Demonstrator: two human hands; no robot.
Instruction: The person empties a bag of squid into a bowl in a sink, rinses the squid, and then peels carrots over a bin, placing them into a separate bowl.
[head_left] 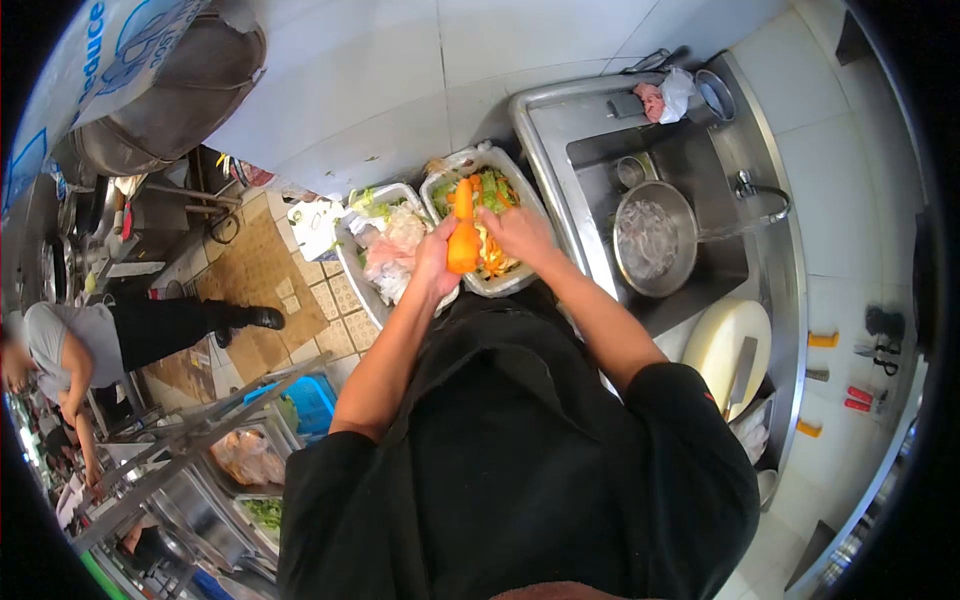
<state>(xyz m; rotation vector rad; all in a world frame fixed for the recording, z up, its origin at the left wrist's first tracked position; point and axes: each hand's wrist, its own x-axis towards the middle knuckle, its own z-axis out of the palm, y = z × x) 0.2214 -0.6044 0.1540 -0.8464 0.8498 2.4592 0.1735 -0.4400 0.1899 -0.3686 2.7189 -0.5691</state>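
Note:
My left hand [434, 260] is wrapped round an orange carrot [463, 248], its narrow end pointing away from me. Close by on its right, my right hand [518, 236] is closed with the fingertips near the carrot; whatever is in those fingers is too small or hidden to make out. Under both hands stands a white bin [436, 203] holding green and orange vegetable scraps and peelings. To its left a second bin [345, 262] contains crumpled plastic bags and some pale green leaves.
At right, a steel sink [590, 180] holds a metal bowl [672, 186] under running water [735, 232]. A knife [742, 375] lies on a round cutting board [703, 342]. A person [75, 345] stands at far left. Racked food trays [200, 510] are at lower left.

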